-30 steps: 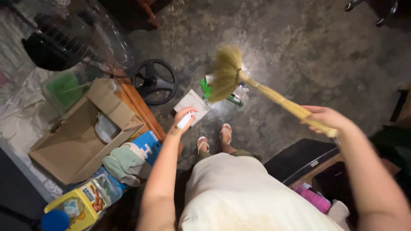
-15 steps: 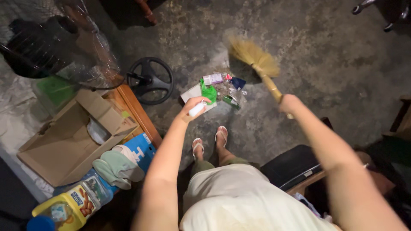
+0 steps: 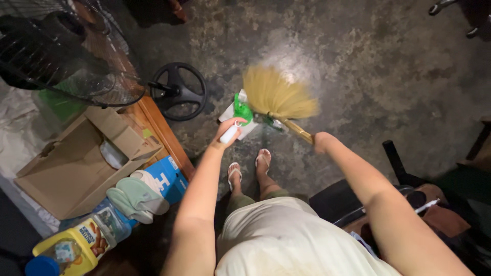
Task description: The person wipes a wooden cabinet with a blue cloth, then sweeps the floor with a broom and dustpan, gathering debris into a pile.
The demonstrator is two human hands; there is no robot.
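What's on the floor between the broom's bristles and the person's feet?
In the head view, bare concrete floor lies between the broom bristles and the sandalled feet.

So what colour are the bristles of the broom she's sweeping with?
Straw yellow; the broom in the right hand shows best in the head view.

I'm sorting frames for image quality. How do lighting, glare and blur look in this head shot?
Head view: dim overall, with a bright glare patch on the grey concrete floor just above the straw broom head; the corners fall into dark shadow; the broom bristles look softly smeared, while the left hand on the white dustpan handle and the right hand read fairly sharp; wide-angle stretching at the edges.
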